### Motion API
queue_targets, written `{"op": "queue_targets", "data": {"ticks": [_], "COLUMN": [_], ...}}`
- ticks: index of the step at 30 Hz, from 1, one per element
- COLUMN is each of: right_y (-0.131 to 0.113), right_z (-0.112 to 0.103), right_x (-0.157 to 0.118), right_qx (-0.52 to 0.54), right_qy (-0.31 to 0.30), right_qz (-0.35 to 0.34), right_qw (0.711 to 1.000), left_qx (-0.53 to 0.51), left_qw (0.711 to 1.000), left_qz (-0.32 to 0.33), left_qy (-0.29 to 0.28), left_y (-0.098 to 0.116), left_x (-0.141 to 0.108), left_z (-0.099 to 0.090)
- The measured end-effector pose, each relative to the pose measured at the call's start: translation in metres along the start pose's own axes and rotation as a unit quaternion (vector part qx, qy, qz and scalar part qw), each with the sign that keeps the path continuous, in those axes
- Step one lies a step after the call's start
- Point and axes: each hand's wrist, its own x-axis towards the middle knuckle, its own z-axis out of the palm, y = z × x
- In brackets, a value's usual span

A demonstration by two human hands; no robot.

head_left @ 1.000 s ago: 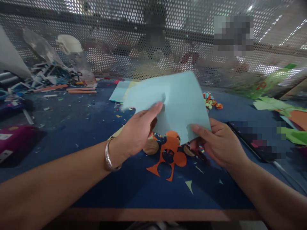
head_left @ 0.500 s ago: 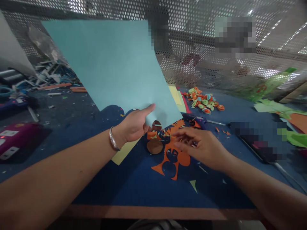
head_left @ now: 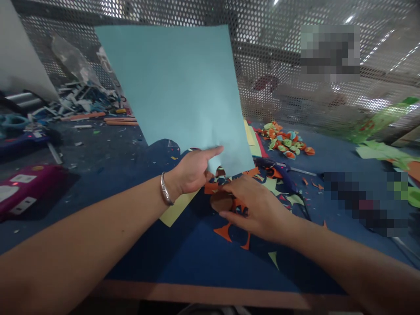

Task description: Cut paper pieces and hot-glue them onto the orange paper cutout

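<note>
My left hand (head_left: 197,170), with a silver bangle on its wrist, grips a light blue sheet of paper (head_left: 177,87) by its lower edge and holds it raised. Curved cut-outs run along the sheet's bottom. My right hand (head_left: 252,205) is low over the table, thumb and fingers apart on either side of a flat brown disc (head_left: 220,201). Whether they press on the disc is unclear. Orange paper scraps (head_left: 223,232) with round holes lie under and beside this hand. A pale yellow sheet (head_left: 179,208) lies partly beneath my left wrist.
Small folded paper pieces (head_left: 285,140) are heaped at the back right. A blue glue gun (head_left: 284,173) lies behind my right hand; another (head_left: 26,139) is at the left near a magenta power strip (head_left: 29,188). Glue sticks (head_left: 121,121) lie before a perforated metal screen (head_left: 269,57).
My right hand has moved left and down to the brown disc, fingers spreading around it. The blue sheet stays in my left hand and is tilted more upright. The view has shifted slightly.
</note>
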Motion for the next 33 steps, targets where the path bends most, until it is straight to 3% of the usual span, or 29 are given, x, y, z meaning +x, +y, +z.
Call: {"op": "queue_targets", "data": {"ticks": [7, 14, 33], "right_y": [0.013, 0.019, 0.022], "right_z": [-0.020, -0.021, -0.025], "right_x": [-0.006, -0.007, -0.012], "right_qx": [-0.078, -0.106, -0.100], "right_qy": [0.125, 0.120, 0.122], "right_qz": [-0.002, -0.031, 0.000], "right_qw": [0.989, 0.987, 0.988], "left_qx": [0.006, 0.041, 0.039], "left_qw": [0.998, 0.997, 0.995], "left_qz": [-0.054, -0.068, -0.084], "left_qy": [-0.012, -0.018, -0.045], "left_y": [-0.006, -0.008, -0.007], "left_x": [0.005, 0.002, -0.001], "left_z": [0.002, 0.005, 0.009]}}
